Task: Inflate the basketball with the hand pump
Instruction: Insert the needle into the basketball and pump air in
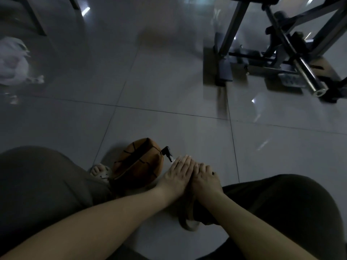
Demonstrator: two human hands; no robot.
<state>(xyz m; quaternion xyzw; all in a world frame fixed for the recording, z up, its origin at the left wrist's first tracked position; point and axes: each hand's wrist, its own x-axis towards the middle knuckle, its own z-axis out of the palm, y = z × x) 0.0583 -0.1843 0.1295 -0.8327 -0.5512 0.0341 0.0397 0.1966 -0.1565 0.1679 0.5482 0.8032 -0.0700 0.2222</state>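
Observation:
A deflated, folded orange basketball [139, 164] lies on the tiled floor between my knees. From its right side sticks the black hose end and white tip of the hand pump [167, 153]. My left hand [178, 172] lies over the pump's top, fingers together and pointing toward the ball. My right hand [205, 178] presses against it from the right with curled fingers. The pump's body and handle are hidden under both hands.
My left foot in a light sandal [100, 171] rests against the ball's left side; my right shoe [188, 220] shows under my wrists. A dark metal frame with a steel bar [281, 59] stands at the far right. A white plastic bag [13, 61] lies far left.

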